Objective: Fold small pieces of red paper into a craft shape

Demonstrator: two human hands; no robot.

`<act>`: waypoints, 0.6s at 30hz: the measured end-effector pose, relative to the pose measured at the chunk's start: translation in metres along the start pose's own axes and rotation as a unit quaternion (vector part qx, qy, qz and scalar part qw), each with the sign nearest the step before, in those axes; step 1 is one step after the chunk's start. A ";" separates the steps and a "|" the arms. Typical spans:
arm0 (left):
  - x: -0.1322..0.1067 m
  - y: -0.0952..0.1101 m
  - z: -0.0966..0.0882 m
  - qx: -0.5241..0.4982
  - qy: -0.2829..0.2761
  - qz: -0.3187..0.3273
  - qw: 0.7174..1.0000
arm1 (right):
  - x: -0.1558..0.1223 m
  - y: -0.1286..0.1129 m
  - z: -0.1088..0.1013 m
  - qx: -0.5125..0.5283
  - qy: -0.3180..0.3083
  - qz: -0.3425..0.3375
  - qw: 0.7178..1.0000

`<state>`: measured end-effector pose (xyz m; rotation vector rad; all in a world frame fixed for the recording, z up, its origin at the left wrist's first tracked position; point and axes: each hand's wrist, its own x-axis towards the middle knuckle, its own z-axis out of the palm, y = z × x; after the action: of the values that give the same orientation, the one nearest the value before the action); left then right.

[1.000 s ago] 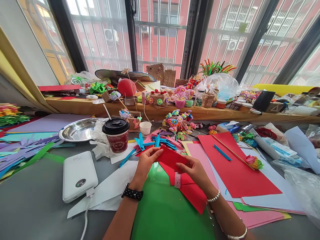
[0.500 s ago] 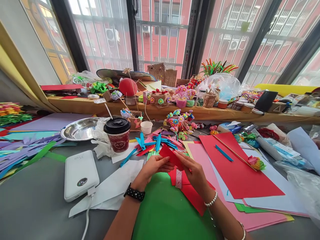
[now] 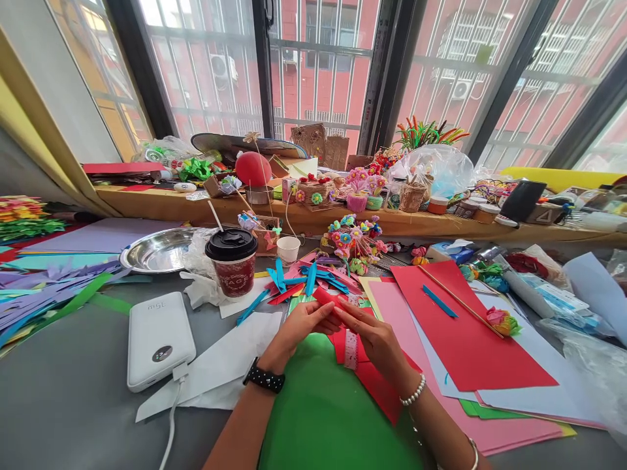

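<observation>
Between my two hands, above the green sheet (image 3: 333, 418), is a small piece of red paper (image 3: 324, 297) that looks bent or folded over. My left hand (image 3: 301, 326), with a black dotted watch band at the wrist, pinches it between thumb and fingers. Fingers of my right hand (image 3: 375, 336) press on the same paper from the other side and cover part of it. Beneath them lie more red paper pieces (image 3: 379, 391) and a pink ruler (image 3: 351, 349). Folded blue paper strips (image 3: 311, 279) are heaped just beyond my fingertips.
Left stand a lidded cup (image 3: 231, 264) with a straw, a white power bank (image 3: 159, 339) with its cable, and a steel dish (image 3: 159, 251). Right, a large red sheet (image 3: 465, 333) bears a stick-stemmed paper flower (image 3: 504, 320). Craft flowers (image 3: 360, 183) crowd the window ledge (image 3: 304, 219).
The red paper, flatter and more visible before, is now bent over between my fingers. My right fingers have closed in toward my left hand. The view has shifted slightly.
</observation>
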<state>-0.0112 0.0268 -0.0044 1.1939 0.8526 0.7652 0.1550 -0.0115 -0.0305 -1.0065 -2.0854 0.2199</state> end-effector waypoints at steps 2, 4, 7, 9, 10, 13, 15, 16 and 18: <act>0.000 0.000 -0.001 0.010 0.011 0.009 1.000 | 0.000 0.001 0.000 0.001 -0.001 -0.003 1.000; 0.001 -0.001 -0.002 0.024 0.021 0.020 0.999 | 0.000 -0.001 0.000 0.008 -0.003 -0.007 1.000; 0.003 -0.002 -0.004 0.054 0.029 0.031 0.998 | 0.001 -0.006 -0.003 0.023 -0.012 0.000 1.000; 0.003 -0.003 -0.004 0.076 0.019 0.034 0.996 | 0.003 -0.011 -0.006 0.049 -0.003 0.026 0.998; 0.003 -0.003 -0.003 0.087 0.003 0.032 0.996 | 0.004 -0.012 -0.007 0.070 0.014 0.048 0.996; 0.000 -0.002 0.001 0.135 -0.067 0.020 0.988 | 0.007 -0.012 -0.011 0.158 0.077 0.148 0.973; -0.003 0.000 0.004 0.173 -0.109 0.019 0.979 | 0.008 -0.010 -0.011 0.221 0.088 0.211 0.948; -0.005 0.000 0.005 0.187 -0.124 0.020 0.974 | 0.008 -0.009 -0.011 0.247 0.082 0.234 0.937; -0.007 0.001 0.006 0.204 -0.145 0.020 0.968 | 0.009 -0.007 -0.010 0.282 0.068 0.259 0.921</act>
<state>-0.0089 0.0184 -0.0020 1.6477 0.7620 0.4368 0.1546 -0.0117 -0.0156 -1.1401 -1.4535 0.9330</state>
